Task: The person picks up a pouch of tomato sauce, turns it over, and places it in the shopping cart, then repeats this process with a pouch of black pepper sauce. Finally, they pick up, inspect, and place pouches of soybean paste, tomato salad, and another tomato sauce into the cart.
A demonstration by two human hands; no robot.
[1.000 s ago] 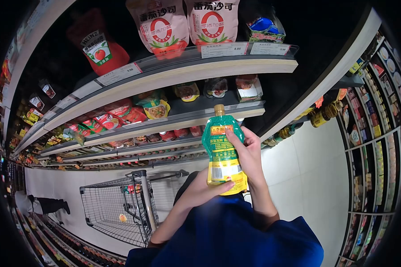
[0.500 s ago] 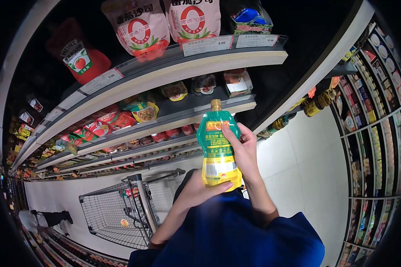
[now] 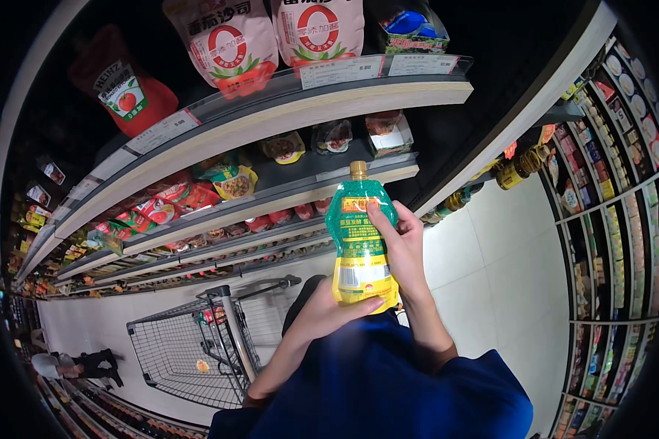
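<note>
Holding a green spouted pouch [image 3: 359, 245] upright in front of the shelves, the person kept both hands on it. The right hand [image 3: 403, 252] wrapped the pouch's right side, its fingers [image 3: 380, 219] curled narrow across the front label near the top. The left hand [image 3: 326, 311] cupped the yellow bottom of the pouch from below, its thumb pressed along the lower edge, so its fingers were closed on the pouch too. The pouch's gold cap [image 3: 358, 170] pointed up, level with the front edge of the middle shelf [image 3: 271, 197], though the pouch itself hung clear of that shelf, in the air over the aisle floor [image 3: 490, 249]. Blue sleeves [image 3: 388, 388] filled the bottom of the view.

On the top shelf [image 3: 285, 106] stood two pink tomato-sauce pouches [image 3: 231, 44] and, toward its left end, a red Heinz pouch [image 3: 128, 88]. Smaller packets [image 3: 231, 179] lay along the middle shelf. A wire shopping cart [image 3: 190, 351] stood below and to the left of the hands, near the lower shelves. Far down the aisle, another person [image 3: 77, 364] stood by the shelving.
</note>
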